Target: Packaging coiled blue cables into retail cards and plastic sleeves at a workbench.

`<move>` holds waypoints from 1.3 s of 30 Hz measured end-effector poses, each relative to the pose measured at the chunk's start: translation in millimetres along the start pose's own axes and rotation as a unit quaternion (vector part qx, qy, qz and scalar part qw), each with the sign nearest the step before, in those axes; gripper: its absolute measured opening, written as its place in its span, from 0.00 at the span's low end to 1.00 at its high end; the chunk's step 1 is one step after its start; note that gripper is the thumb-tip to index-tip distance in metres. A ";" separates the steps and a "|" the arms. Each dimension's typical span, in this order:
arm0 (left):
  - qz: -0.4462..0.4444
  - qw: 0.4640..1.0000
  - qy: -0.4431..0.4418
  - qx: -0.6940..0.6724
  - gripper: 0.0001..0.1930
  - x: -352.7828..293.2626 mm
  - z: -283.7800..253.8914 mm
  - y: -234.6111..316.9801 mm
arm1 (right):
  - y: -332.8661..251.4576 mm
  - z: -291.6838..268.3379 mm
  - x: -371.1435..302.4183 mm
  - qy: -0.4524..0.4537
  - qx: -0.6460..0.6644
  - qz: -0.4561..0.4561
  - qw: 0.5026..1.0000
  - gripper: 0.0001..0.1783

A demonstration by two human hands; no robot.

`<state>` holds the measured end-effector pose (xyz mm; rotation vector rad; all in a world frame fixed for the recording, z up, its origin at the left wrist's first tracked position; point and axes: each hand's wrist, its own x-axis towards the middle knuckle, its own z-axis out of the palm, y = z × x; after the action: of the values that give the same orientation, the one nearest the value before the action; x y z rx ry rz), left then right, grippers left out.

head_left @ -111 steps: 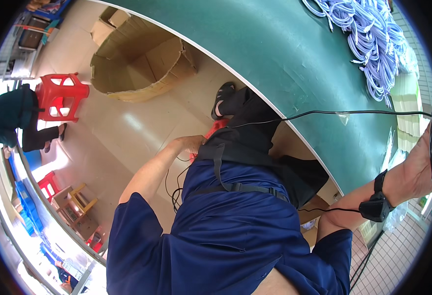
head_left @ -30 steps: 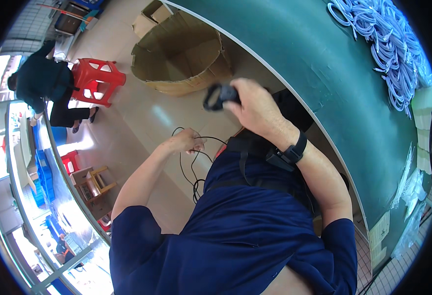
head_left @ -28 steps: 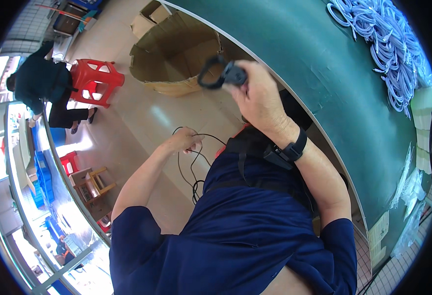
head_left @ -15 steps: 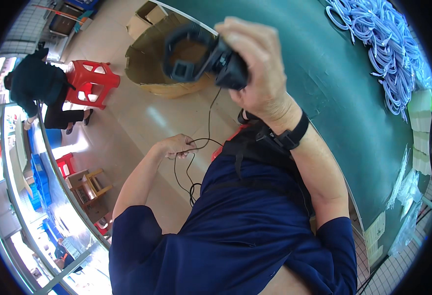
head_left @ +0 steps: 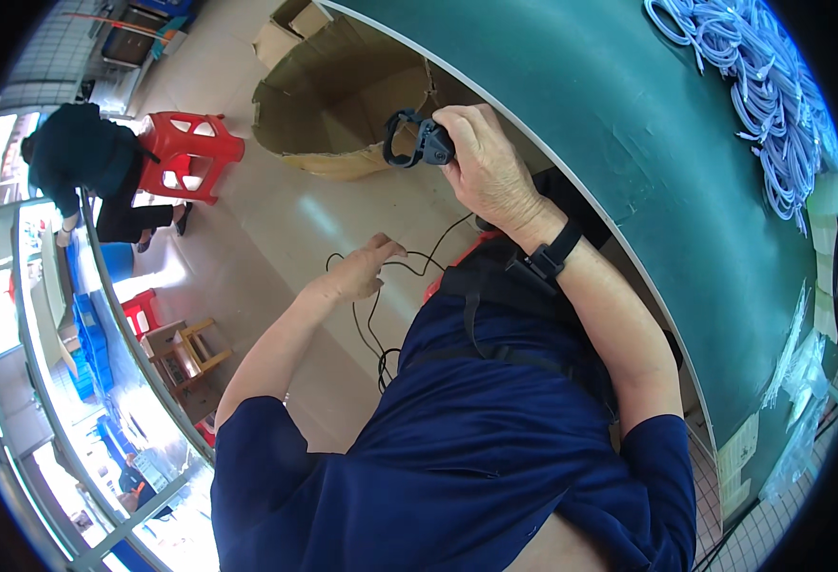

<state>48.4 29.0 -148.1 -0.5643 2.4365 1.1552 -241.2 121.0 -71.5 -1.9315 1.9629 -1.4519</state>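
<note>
My right hand (head_left: pixel 489 170) grips a black ring-shaped device (head_left: pixel 432 145) by its blocky end, and the open ring points left, near the cardboard box. A black band with a small module (head_left: pixel 554 255) circles my right wrist. Lower and to the left, my left hand (head_left: pixel 350 275) has its fingers bent together around a thin black cable (head_left: pixel 382 370). The cable loops past those fingers, runs toward my waist on the right, and hangs down in a few coils beside my left hip. My palm hides part of it.
A large open cardboard box (head_left: pixel 338 160) stands on the floor ahead. The green tabletop (head_left: pixel 572 105) curves along my right, with bundled pale-blue cables (head_left: pixel 772 114) at its far side. A red stool (head_left: pixel 190 157) and a co-worker (head_left: pixel 85 157) are at the left.
My right hand has lowered the ring-shaped device toward the floor side, away from my head. My left hand has moved slightly up and right with the cable.
</note>
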 end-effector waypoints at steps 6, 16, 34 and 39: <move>0.096 0.961 0.113 0.235 0.18 11.0 15.0 -1.6 | 6.7 2.6 -14.1 -0.024 0.009 0.027 0.999 0.30; -0.342 0.743 0.059 -0.573 0.08 25.2 -11.3 -9.4 | 20.0 6.3 -23.9 -0.052 0.011 0.037 0.998 0.26; -0.270 0.817 -0.123 -0.494 0.17 39.6 -43.3 7.1 | 15.7 45.6 -80.1 -0.418 0.000 0.054 0.907 0.18; -0.227 0.867 -0.125 -0.426 0.19 39.1 -44.4 34.9 | 23.0 44.5 -79.2 -0.414 -0.128 0.066 0.899 0.17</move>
<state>-9.9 6.6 -119.4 -1.0747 1.3588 1.8955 -214.1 153.9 -155.1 -1.9608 1.8251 -0.2218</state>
